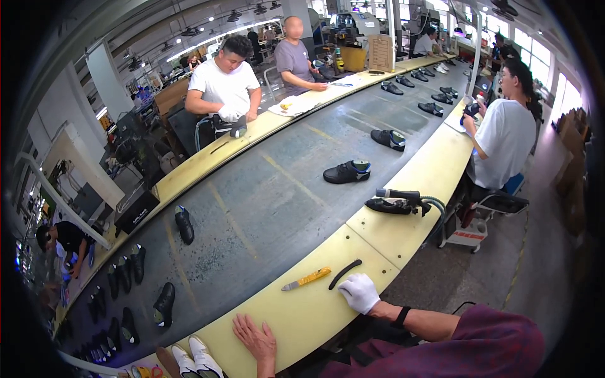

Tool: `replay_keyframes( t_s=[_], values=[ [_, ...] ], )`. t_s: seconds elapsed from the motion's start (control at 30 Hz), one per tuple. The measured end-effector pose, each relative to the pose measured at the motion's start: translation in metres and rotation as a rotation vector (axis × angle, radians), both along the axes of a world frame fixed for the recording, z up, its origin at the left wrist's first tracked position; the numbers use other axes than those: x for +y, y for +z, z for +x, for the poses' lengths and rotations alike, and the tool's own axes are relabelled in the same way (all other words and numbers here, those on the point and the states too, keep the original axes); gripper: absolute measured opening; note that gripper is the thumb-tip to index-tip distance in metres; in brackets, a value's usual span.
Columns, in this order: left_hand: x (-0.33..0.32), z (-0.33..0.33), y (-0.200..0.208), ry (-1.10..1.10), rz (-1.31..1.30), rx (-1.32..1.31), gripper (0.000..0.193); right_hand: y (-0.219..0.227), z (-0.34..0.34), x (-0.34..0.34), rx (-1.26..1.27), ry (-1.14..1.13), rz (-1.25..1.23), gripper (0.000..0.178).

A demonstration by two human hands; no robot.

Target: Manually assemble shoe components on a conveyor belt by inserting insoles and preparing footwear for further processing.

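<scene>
My left hand (255,338), bare, lies flat on the pale yellow bench (233,362) with its fingers spread and nothing in them. My right hand (360,293) wears a white glove and rests on the bench with its fingers curled in; nothing shows in its grip. Just left of the glove is a curved black strip (345,274), apart from the fingers. Farther left lies a yellow-handled knife (307,278), its blade pointing left. Beyond the right hand, a dark handheld tool (398,194) with a hose rests on or against a black shoe (386,206).
A grey conveyor belt (252,208) runs beyond the bench, carrying black shoes, among them one shoe (347,172) ahead. White shoes (205,358) stand left of my left hand. Co-workers stand across the belt, and one person (507,135) sits at the right.
</scene>
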State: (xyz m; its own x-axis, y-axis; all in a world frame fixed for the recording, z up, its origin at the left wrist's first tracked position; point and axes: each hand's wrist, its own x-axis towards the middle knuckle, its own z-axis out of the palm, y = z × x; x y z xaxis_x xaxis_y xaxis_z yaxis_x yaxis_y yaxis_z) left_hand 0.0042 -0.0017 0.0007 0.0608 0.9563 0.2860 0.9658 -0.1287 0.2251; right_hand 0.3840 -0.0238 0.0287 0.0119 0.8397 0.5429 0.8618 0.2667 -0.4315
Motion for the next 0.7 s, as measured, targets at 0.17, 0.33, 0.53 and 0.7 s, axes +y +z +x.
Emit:
replay_keyframes(
  t_s=[0.17, 0.33, 0.53, 0.7],
  values=[
    [0.001, 0.000, 0.001, -0.005, -0.001, -0.019, 0.071, 0.002, -0.001, 0.000, -0.001, -0.009, -0.006, 0.006],
    [0.001, -0.004, -0.003, 0.002, 0.002, -0.013, 0.072, 0.001, -0.002, 0.001, -0.004, -0.006, -0.003, 0.006],
    [-0.001, -0.005, -0.004, 0.000, 0.007, -0.005, 0.072, 0.002, -0.003, -0.001, 0.003, -0.004, 0.017, 0.006],
    [0.011, -0.002, -0.010, -0.103, 0.023, -0.007, 0.070, -0.003, 0.001, -0.004, 0.028, -0.093, -0.025, 0.006]
  ],
)
